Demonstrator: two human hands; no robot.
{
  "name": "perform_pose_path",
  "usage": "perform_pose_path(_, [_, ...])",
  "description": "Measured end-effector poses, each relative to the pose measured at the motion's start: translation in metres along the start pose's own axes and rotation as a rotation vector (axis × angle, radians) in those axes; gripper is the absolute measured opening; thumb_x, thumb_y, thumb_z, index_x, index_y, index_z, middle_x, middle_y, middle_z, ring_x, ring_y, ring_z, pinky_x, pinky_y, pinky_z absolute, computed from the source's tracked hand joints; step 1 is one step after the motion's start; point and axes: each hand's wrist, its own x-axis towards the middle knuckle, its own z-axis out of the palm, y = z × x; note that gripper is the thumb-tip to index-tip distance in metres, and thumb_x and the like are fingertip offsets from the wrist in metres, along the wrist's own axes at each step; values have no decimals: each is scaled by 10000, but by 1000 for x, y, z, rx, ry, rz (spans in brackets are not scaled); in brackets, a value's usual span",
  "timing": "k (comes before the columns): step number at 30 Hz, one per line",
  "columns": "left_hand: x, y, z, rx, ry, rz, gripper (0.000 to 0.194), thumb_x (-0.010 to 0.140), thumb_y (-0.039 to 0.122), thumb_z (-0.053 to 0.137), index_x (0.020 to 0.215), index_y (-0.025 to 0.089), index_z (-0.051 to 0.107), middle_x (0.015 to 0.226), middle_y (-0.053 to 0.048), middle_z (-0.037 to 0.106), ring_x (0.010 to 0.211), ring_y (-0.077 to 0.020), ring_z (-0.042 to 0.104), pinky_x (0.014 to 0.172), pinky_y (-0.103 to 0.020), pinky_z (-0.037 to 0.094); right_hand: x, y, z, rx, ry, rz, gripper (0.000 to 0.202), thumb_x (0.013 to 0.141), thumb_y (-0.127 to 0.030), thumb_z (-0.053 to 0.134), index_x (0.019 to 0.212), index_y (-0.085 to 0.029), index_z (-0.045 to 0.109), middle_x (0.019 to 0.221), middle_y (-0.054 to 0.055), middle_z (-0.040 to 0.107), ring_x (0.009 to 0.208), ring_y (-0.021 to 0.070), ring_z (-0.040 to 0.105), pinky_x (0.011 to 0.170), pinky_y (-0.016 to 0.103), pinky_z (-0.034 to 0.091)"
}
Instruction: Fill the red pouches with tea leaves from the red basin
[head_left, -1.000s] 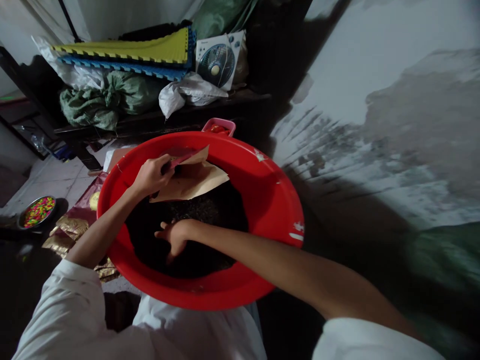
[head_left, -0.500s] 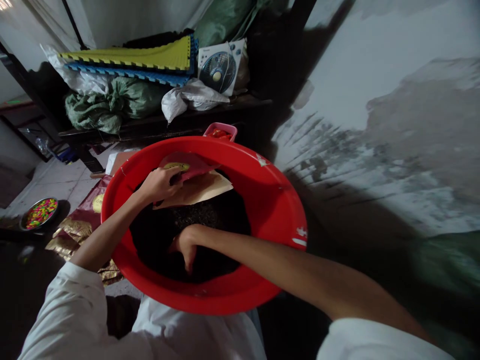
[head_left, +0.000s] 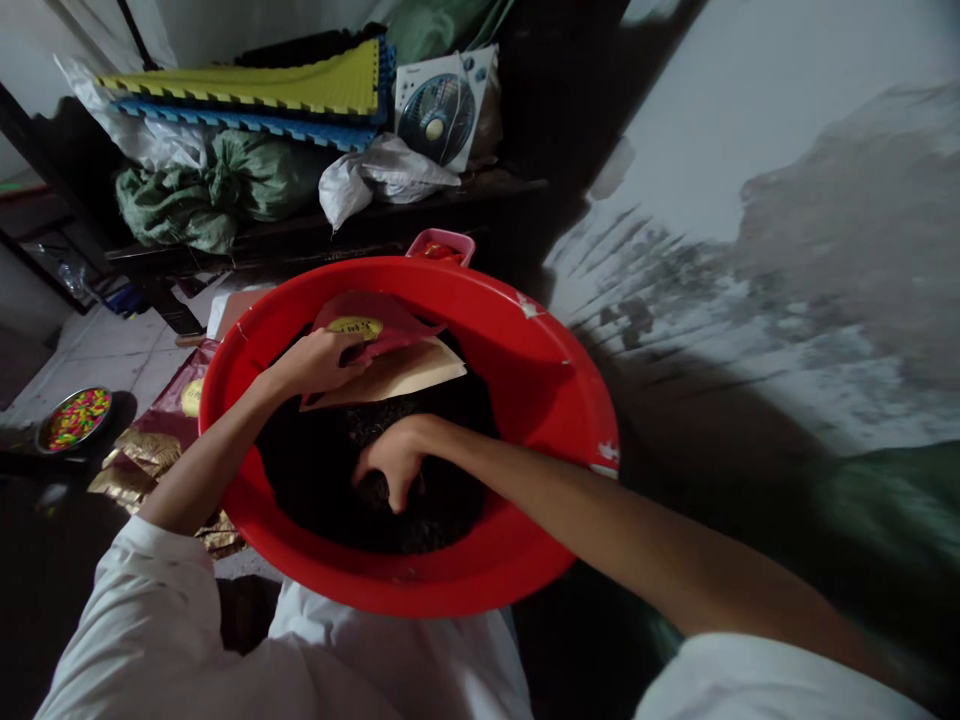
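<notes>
A large red basin [head_left: 540,400] holds dark loose material [head_left: 300,480]. At the basin's far left inside, my left hand [head_left: 319,360] grips a maroon packet [head_left: 397,325] with a yellow label; its cream-coloured side [head_left: 412,375] faces down toward the dark material. My right hand [head_left: 394,460] is curled round a clump of the dark material at the middle of the basin, its thumb toward me and its other fingers partly hidden.
Maroon and gold packets [head_left: 172,410] lie left of the basin, near a bowl of colourful pieces [head_left: 75,418]. Behind are a pink container [head_left: 442,245], a fan [head_left: 439,120], foam mats [head_left: 247,85] and sacks [head_left: 255,175]. A stained wall [head_left: 825,220] stands right.
My right hand has risen out of the dark material and shifted a little right and away from me, now with a clump in it. My left hand still holds the packet.
</notes>
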Motion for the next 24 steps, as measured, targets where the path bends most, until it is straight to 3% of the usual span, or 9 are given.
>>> perform_pose_path(2, [1,0,-2,-3,-40,-15,232,980,357,592,1057,173,710,855,-61,714,738,-175,648,642,-272,417,-21,-5,-9,-18,57,-32,1023,624,-313,909,1550,-168,499,1241,106,679,752,160,673,566,262,573])
perform_pose_path(3, [1,-1,-2,-11,-57,-20,241,981,369,590,1059,174,710,852,-62,713,731,-174,643,635,-273,409,-33,-8,-13,-14,90,-74,913,681,-300,867,1517,-165,527,1176,78,687,731,142,657,562,245,557])
perform_pose_path(6, [2,-1,-2,-48,-95,-18,274,982,409,588,1035,169,708,837,-64,709,697,-169,621,608,-276,383,-64,-13,-22,52,173,-304,503,777,-274,773,1255,-161,662,1015,18,674,731,119,624,595,221,531])
perform_pose_path(8, [2,-2,0,-72,-114,-18,280,980,409,582,1024,163,708,847,-67,714,689,-164,614,594,-273,374,-80,-11,-26,61,312,-479,349,799,-284,770,1114,-167,677,1007,14,667,801,124,627,676,225,536])
perform_pose_path(11, [3,-4,5,-117,-141,-1,216,946,294,579,1061,169,713,904,-67,729,745,-165,649,617,-259,405,-95,-5,-31,146,574,-604,325,815,-326,784,1077,-186,653,1044,20,655,837,126,621,705,232,545])
perform_pose_path(16, [3,-7,10,-143,-131,14,265,953,224,518,1118,167,717,928,-85,730,782,-179,685,644,-261,456,-98,6,-36,321,805,-605,382,805,-362,792,1106,-212,611,1134,29,623,784,112,609,616,229,568])
perform_pose_path(24, [3,-1,9,-66,-63,-39,335,1003,256,451,1216,188,700,1052,-111,755,866,-213,716,722,-295,511,-102,9,-38,221,878,-447,426,811,-386,784,1175,-230,627,1170,35,640,807,134,630,622,236,570])
